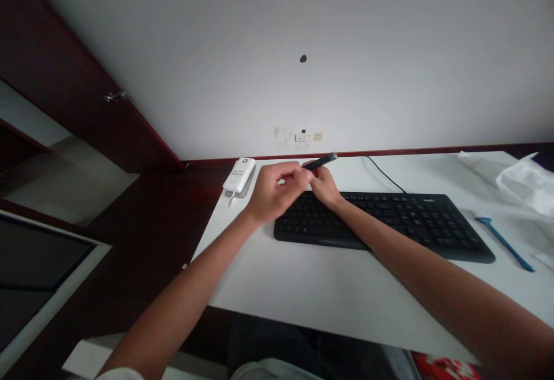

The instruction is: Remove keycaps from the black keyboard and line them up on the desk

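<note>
Above the far left part of a black keyboard (393, 218), my left hand (277, 187) pinches a slim black pen (322, 161) between thumb and fingers. The pen points up and to the right, with a paler, shiny end. My right hand (325, 185) is just behind and beside it, over the keyboard's back edge. Its fingers curl in close under the pen and are partly covered by my left hand. Whether they also touch the pen or hold something small cannot be made out. My right forearm crosses over the keys.
A white power bank (239, 175) with a short loop lies at the white table's (294, 288) left edge. To the right are a blue brush-like tool (506, 244) and a crumpled white bag (526, 181). The keyboard's cable (385, 175) runs back toward the wall.
</note>
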`<state>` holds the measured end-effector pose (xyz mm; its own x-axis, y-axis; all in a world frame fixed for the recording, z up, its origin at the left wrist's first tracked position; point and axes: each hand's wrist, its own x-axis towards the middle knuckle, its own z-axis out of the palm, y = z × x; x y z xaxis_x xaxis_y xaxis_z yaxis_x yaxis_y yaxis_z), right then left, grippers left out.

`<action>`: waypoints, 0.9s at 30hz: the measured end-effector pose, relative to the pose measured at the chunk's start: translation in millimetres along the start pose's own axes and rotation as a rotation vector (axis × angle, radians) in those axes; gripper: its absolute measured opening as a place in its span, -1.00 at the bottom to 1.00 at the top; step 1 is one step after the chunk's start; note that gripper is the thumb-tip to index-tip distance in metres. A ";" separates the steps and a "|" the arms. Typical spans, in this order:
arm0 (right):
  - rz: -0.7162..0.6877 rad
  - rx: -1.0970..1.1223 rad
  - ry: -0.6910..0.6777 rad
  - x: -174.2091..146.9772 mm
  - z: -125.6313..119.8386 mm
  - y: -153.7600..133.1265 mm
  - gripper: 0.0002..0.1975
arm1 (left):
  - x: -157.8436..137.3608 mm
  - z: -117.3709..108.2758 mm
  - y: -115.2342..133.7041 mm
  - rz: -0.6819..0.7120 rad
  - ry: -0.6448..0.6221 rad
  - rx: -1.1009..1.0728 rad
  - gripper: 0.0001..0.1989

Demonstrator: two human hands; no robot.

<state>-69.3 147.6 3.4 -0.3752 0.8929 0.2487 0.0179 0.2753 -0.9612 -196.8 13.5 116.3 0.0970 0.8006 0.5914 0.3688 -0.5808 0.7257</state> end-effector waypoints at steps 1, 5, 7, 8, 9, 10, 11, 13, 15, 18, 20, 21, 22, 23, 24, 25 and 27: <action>0.003 0.016 -0.003 0.1 1.1 1.3 -0.69 | 2.5 -3.3 -33.9 -0.048 0.070 0.043 -0.53; 0.026 0.123 -0.034 0.3 5.3 4.7 -0.70 | -10.8 -18.9 -143.2 -0.288 0.302 0.149 -0.49; 0.020 0.137 -0.045 0.1 6.0 4.9 -0.71 | -19.7 -27.5 -169.5 -0.397 0.352 0.125 -0.51; 0.018 0.143 -0.050 -0.2 5.9 4.6 -0.70 | -22.6 -31.4 -175.8 -0.427 0.349 0.099 -0.52; 0.017 0.147 -0.057 -0.8 5.6 4.0 -0.70 | -24.5 -34.5 -178.5 -0.454 0.315 0.069 -0.52; 0.016 0.149 -0.069 -1.5 5.2 3.0 -0.71 | -25.6 -36.7 -178.5 -0.479 0.263 0.032 -0.53; 0.012 0.144 -0.085 -2.4 4.8 1.7 -0.72 | -26.2 -37.8 -176.8 -0.497 0.199 -0.002 -0.55; 0.001 0.115 -0.122 -4.6 4.2 -1.5 -0.75 | -27.0 -36.8 -171.0 -0.522 0.081 -0.050 -0.58; -0.003 0.078 -0.149 -6.6 4.1 -4.9 -0.78 | -27.7 -33.0 -164.6 -0.517 0.025 -0.056 -0.61; 0.006 0.049 -0.188 -8.3 4.5 -8.7 -0.81 | -28.4 -27.9 -156.1 -0.470 -0.051 -0.051 -0.70; 0.006 0.045 -0.220 -8.5 4.7 -9.6 -0.83 | -28.0 -27.9 -151.1 -0.460 -0.137 -0.079 -0.71; 0.002 0.038 -0.234 -8.5 4.6 -9.7 -0.83 | -27.6 -29.0 -148.8 -0.465 -0.173 -0.096 -0.70; -0.006 0.022 -0.245 -8.5 4.5 -9.6 -0.84 | -27.1 -30.6 -146.9 -0.473 -0.198 -0.109 -0.69; -0.016 -0.003 -0.255 -8.7 4.4 -9.3 -0.85 | -26.6 -32.5 -145.3 -0.481 -0.217 -0.117 -0.67; -0.026 -0.034 -0.260 -8.9 4.3 -9.1 -0.86 | -26.2 -34.3 -144.2 -0.488 -0.233 -0.121 -0.66; -0.036 -0.065 -0.262 -9.2 4.2 -8.8 -0.86 | -25.9 -35.9 -143.4 -0.495 -0.247 -0.124 -0.64; -0.059 -0.115 -0.267 -10.0 4.0 -8.4 -0.87 | -25.7 -37.9 -142.9 -0.505 -0.273 -0.132 -0.61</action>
<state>-69.4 135.0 8.5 -0.6088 0.7531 0.2494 0.0877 0.3763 -0.9223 -287.0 70.3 10.7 0.1797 0.9818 0.0619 0.3150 -0.1170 0.9418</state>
